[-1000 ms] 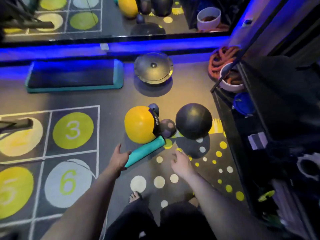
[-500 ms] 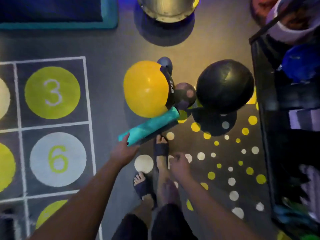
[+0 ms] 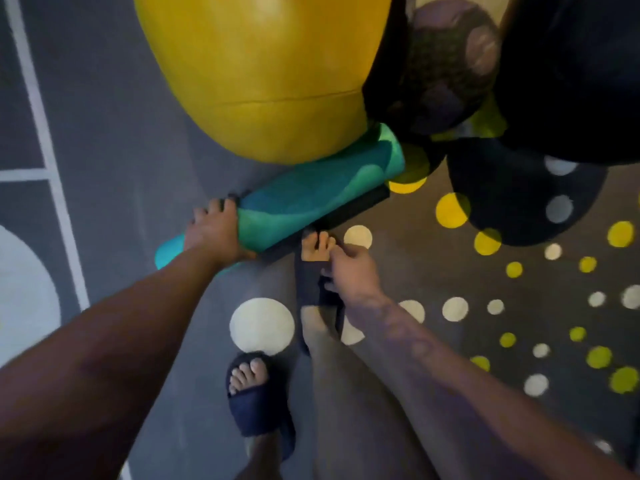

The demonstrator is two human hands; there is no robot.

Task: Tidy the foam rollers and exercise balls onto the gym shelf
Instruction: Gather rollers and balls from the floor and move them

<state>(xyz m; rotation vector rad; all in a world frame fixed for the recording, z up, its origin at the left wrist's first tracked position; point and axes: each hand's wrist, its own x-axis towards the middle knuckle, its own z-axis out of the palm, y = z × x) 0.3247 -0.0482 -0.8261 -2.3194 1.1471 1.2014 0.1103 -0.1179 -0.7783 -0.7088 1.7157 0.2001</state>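
1. The teal foam roller (image 3: 311, 192) lies slantwise on the floor (image 3: 121, 133). Its near end points toward the lower left and its far end toward the upper right.
2. The left hand (image 3: 216, 230) is clamped on the roller close to its near end, with the fingers curled over the top. A short stub of teal sticks out past the wrist.
3. The big yellow ball (image 3: 263, 74) sits on the floor just behind the roller, and its lower curve touches the roller's long side.
4. A smaller dark speckled ball (image 3: 446, 64) rests right of the yellow ball, near the roller's far end. Whether it touches the roller cannot be told.
5. A large black ball (image 3: 571, 81) sits further right again, close against the speckled one.
6. The right hand (image 3: 353, 268) hangs over the right foot with its fingers loosely curled and gripping nothing. It is apart from the roller.
7. Both feet wear dark blue slides. The right slide (image 3: 308, 285) has its toes just short of the roller, and the left slide (image 3: 259, 417) stands further back.
8. The floor is grey. White lines (image 3: 38, 109) cross its left part, and white and yellow dots (image 3: 453, 308) are scattered over its right part.
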